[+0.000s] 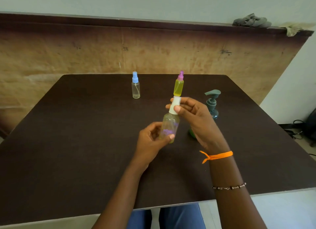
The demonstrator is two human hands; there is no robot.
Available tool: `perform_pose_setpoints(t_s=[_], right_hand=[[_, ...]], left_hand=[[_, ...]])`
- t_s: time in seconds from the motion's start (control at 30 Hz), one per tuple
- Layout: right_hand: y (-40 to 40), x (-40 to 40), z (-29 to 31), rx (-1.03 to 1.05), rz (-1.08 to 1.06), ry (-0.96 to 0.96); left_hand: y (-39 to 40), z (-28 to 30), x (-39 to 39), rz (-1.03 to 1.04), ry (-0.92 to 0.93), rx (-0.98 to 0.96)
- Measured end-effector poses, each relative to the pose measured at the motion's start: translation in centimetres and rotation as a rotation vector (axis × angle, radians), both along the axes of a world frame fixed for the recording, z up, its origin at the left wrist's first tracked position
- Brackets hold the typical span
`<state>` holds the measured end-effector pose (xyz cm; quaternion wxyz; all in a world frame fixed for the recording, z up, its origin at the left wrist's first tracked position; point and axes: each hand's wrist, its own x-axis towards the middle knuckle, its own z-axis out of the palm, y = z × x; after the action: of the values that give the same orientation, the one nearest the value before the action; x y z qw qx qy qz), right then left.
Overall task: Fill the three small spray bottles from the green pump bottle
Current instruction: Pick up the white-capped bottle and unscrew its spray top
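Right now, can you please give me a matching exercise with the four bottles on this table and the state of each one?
Things:
1. blue-capped bottle
2. pink-capped bottle
3. white-capped bottle
4. pump bottle

States:
A. held in both hands above the table
B. stands clear and empty-looking
C. stands partly hidden behind the right hand
D. stands full of yellow liquid

Pairs: 1-B, 2-D, 3-A, 4-C
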<state>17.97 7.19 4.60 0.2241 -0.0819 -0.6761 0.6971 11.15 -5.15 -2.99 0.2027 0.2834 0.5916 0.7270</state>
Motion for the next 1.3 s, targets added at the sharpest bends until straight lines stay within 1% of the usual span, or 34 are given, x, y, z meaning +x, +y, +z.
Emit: perform_pose_setpoints(t_s=[0.07, 0.1, 0.17, 0.23, 0.33, 0.43, 0.47, 0.5, 0.53, 0.57, 0.63, 0.67, 0.73, 0.8, 0.83, 0.9, 1.1, 1.2, 1.3], right_hand=[[-0.8, -0.6, -0.5, 0.066, -0.169, -0.021], [-1.2, -0.8, -0.8, 0.083, -0.226, -0.024], [-1.7, -1.0, -1.2, 0.078, -0.298, -0.013], [-1.8, -1.1, -1.2, 0.042, -0.336, 0.004], [-1.4, -1.0, -0.7, -0.053, -0.275, 0.026], [-0.4, -0.6, -0.3, -0.217, -0.059, 0.056], [-0.1, -0.4, -0.2, -0.256, 0.011, 0.070], [0.0, -0.3, -0.1, -0.264, 0.058, 0.080], [-0.1, -0.3, 0.0, -0.245, 0.075, 0.079], [-0.3, -0.5, 0.0, -0.206, 0.058, 0.061], [-1.0, -1.0, -0.2, -0.095, -0.064, -0.002], [-1.2, -1.3, -0.5, -0.032, -0.150, -0.030], [-1.6, -1.6, -1.0, 0.085, -0.295, -0.060], [-1.8, -1.5, -1.0, 0.105, -0.316, -0.051], [-1.8, -1.3, -0.9, 0.081, -0.294, -0.033], [-1.6, -0.9, -0.5, 0.028, -0.253, 0.009], [-0.8, 0.2, 0.3, -0.041, -0.153, 0.075], [-0.7, 0.5, 0.6, -0.104, -0.087, 0.143], [-0.2, 0.9, 1.6, -0.153, -0.096, 0.237]], left_hand=[[0.2, -0.2, -0.3, 0.127, 0.092, -0.037], [0.2, -0.2, -0.4, 0.151, 0.125, -0.035], [0.2, -0.4, -0.3, 0.138, 0.137, -0.026], [0.1, -0.3, -0.1, 0.070, 0.081, -0.019], [-0.1, -0.2, -0.3, -0.087, -0.030, 0.001], [-0.6, -0.1, -0.3, -0.338, -0.256, 0.173], [-0.7, 0.1, -0.3, -0.378, -0.325, 0.226], [-0.7, 0.1, -0.3, -0.371, -0.378, 0.257], [-0.6, 0.1, -0.3, -0.318, -0.393, 0.260], [-0.5, 0.1, -0.3, -0.227, -0.358, 0.228], [0.0, -0.1, -0.4, 0.027, -0.137, 0.092], [0.1, -0.2, -0.5, 0.116, -0.042, 0.057], [0.2, -0.5, -0.4, 0.191, 0.054, 0.073], [0.1, -0.5, -0.3, 0.204, 0.106, 0.098], [0.1, -0.5, -0.3, 0.192, 0.109, 0.099], [0.1, -0.2, -0.1, 0.125, 0.054, 0.098], [-0.3, -0.2, -0.1, -0.199, -0.188, 0.151], [-0.6, -0.3, -0.1, -0.326, -0.222, 0.168], [-0.5, -0.4, 0.0, -0.397, -0.227, 0.129]])
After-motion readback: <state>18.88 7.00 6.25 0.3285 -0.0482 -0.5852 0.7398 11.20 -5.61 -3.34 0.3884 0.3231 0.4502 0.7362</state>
